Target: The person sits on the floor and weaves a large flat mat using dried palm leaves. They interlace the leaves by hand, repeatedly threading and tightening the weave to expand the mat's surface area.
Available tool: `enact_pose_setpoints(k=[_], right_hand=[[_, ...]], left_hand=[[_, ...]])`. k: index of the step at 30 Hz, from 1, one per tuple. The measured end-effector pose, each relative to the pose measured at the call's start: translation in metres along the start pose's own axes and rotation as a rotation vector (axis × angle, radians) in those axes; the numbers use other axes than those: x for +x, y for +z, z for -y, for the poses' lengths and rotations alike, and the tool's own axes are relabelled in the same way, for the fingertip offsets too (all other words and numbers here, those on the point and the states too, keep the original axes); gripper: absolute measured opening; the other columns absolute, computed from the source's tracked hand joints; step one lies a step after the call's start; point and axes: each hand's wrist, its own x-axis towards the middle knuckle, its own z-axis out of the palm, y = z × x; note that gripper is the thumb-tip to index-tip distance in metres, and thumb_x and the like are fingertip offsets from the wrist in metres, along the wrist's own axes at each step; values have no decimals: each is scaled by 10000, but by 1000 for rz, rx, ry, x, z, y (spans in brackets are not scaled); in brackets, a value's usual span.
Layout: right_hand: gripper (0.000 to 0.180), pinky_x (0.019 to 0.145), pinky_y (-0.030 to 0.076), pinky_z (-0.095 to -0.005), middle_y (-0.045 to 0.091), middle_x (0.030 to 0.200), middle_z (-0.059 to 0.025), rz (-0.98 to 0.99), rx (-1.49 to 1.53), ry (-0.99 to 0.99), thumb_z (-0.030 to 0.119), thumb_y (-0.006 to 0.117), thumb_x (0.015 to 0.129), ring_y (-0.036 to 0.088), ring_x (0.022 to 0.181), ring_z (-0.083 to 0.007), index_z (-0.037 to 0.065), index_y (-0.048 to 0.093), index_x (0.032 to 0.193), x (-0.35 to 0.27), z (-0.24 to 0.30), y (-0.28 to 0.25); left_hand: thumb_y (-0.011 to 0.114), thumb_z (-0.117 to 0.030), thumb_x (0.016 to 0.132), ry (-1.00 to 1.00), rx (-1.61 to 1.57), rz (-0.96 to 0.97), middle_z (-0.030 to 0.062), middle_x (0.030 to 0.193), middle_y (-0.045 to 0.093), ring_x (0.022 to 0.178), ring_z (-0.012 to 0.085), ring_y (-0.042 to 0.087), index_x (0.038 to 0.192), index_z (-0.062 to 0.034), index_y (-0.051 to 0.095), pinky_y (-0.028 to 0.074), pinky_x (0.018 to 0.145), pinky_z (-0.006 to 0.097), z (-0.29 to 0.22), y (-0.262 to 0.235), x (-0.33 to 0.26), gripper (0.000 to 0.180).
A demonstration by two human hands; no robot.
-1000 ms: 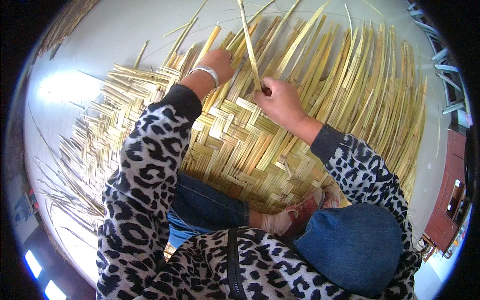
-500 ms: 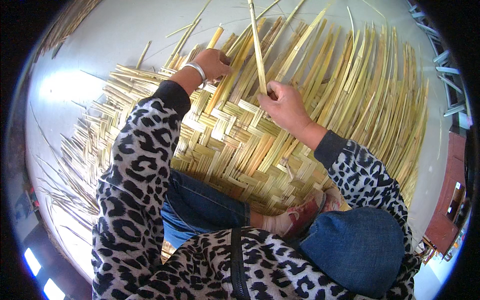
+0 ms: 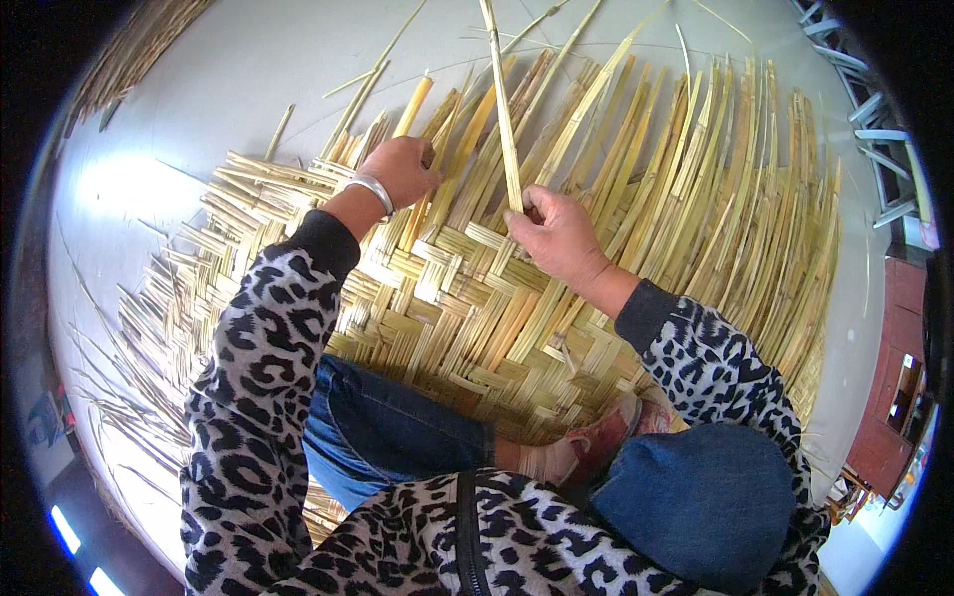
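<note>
A smooth grey floor [image 3: 268,60] and reddish-brown cabinet [image 3: 899,313] suggest an indoor room, possibly in a home.

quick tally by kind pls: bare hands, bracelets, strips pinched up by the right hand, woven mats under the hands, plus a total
Hands, left hand and right hand: 2
Silver bracelet: 1
Pinched strip: 1
Woven mat: 1
Total: 5
</note>
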Motion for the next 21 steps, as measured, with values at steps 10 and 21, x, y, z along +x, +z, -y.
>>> enact_pose_setpoints(k=[10, 21], right_hand=[[222, 583, 477, -318, 625, 691, -79, -37, 115, -6, 213, 640, 863, 587, 611, -155, -5, 601, 851, 0, -8, 5], [246, 563, 457, -351, 593, 634, -114, -64, 78, -40, 222, 632, 848, 550, 556, -186, -10, 567, 800, -2, -10, 6]], left_hand=[[660, -174, 808, 45, -66, -139, 185, 890, 649, 868, 366, 638, 1010, -29, 632, 519, 781, 420, -8, 7, -10, 250], [630, -162, 849, 122, -817, 312, 51, 956, 614, 852, 151, 576, 1062, 34, 623, 477, 752, 306, -12, -8, -2, 289]])
